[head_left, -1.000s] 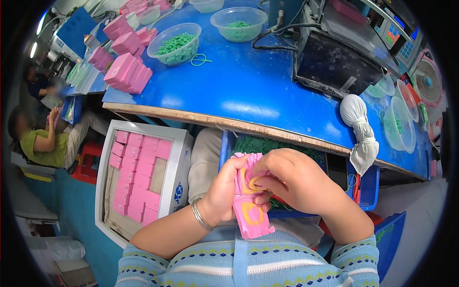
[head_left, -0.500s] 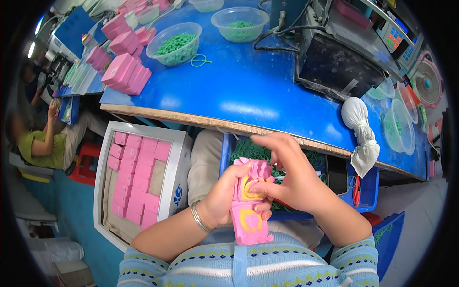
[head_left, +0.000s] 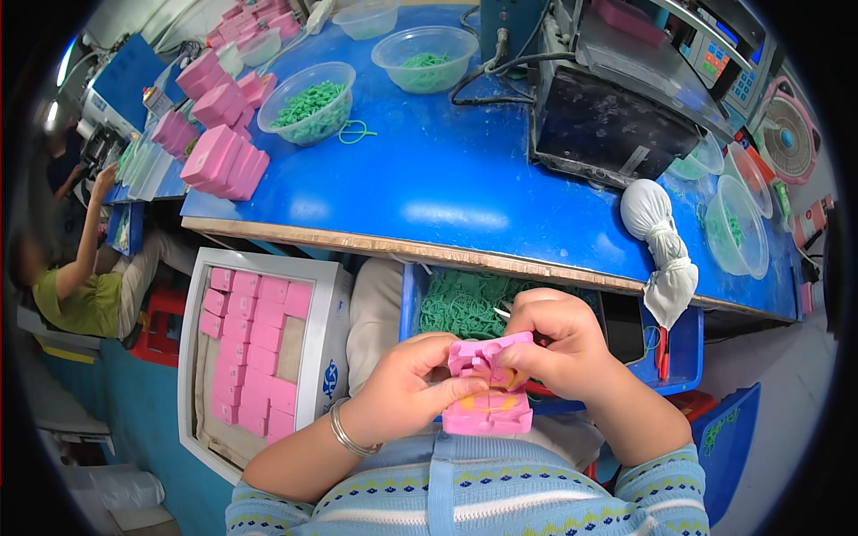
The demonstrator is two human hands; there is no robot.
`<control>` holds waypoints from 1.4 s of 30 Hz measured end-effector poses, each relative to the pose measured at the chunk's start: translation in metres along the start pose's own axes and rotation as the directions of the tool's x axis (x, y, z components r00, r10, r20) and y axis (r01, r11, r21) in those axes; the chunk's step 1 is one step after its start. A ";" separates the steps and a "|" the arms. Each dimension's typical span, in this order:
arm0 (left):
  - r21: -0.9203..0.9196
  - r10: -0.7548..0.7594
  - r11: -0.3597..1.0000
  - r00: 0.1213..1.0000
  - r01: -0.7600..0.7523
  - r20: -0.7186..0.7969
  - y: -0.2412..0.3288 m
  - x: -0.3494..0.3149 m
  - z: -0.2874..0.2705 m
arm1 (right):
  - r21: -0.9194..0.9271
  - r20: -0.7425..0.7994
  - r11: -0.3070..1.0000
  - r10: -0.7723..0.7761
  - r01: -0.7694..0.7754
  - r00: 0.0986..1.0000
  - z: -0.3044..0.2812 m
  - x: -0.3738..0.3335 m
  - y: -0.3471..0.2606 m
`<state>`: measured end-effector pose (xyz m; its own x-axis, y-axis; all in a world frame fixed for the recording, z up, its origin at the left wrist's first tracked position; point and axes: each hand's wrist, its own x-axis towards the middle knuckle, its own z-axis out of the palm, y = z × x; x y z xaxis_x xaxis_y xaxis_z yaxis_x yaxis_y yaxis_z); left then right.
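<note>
Both hands work on a pink rubber mold (head_left: 487, 418) with yellow-stained recesses, close in front of my body. My left hand (head_left: 407, 384) is closed around its left side, with the thumb across its inner face. My right hand (head_left: 559, 344) pinches the upper right part, fingers curled over its edge. The mold is bent, its upper part tipped up and its lower part facing me. A thin pale pointed tip (head_left: 502, 313) shows beside the right fingers; its kind and whether the hand holds it I cannot tell. Below the hands' far side lies a blue drawer (head_left: 408, 308) of green rubbery pieces (head_left: 456, 299).
On the blue table (head_left: 429, 170) stand stacked pink molds (head_left: 223, 165), bowls of green pieces (head_left: 308, 103), a black machine (head_left: 617, 116) and a tied white cloth bag (head_left: 657, 232). A white-framed box of pink blocks (head_left: 255, 348) is at left. A person (head_left: 80, 286) sits far left.
The mold has folded from a long upright opening into a bent shape. My right hand has come down to pinch its upper edge. The seated person's arm has risen.
</note>
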<state>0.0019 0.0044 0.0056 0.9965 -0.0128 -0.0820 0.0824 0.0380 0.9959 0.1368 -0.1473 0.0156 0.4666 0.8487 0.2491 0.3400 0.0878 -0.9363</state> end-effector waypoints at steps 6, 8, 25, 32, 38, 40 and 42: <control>-0.279 -0.105 0.958 0.983 0.060 -0.148 0.003 -0.003 0.005 | 0.306 -0.051 0.950 0.073 -0.054 0.996 0.010 -0.006 -0.002; -0.361 -0.088 0.932 0.980 0.018 -0.179 0.003 -0.003 0.003 | 0.153 -0.059 0.986 0.077 -0.067 0.995 0.005 -0.012 0.004; 0.408 0.420 0.828 0.907 -0.383 0.000 0.000 0.004 -0.014 | -0.090 0.053 0.991 -0.091 0.095 0.994 0.010 -0.015 0.002; -0.230 -0.070 0.971 0.997 0.058 -0.043 0.013 0.006 0.002 | -0.091 -0.110 0.995 -0.059 0.049 0.992 0.012 -0.015 0.005; -0.412 -0.183 0.901 0.979 0.133 -0.085 0.002 0.007 0.007 | 0.308 -0.095 0.919 0.286 -0.245 0.953 0.019 -0.021 0.016; -0.458 -0.231 0.871 0.971 0.176 -0.067 0.004 0.009 0.005 | 0.351 -0.069 0.884 0.352 -0.308 0.933 0.019 -0.019 0.014; -0.567 -0.245 0.810 0.966 0.154 -0.088 0.008 0.010 0.002 | 0.163 -0.324 0.986 0.099 -0.048 0.941 0.022 -0.018 0.012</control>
<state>0.0129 0.0024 0.0126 0.9430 0.0660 -0.3262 0.2252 0.5950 0.7715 0.1141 -0.1502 -0.0062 0.7370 0.6385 0.2214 0.1799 0.1305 -0.9750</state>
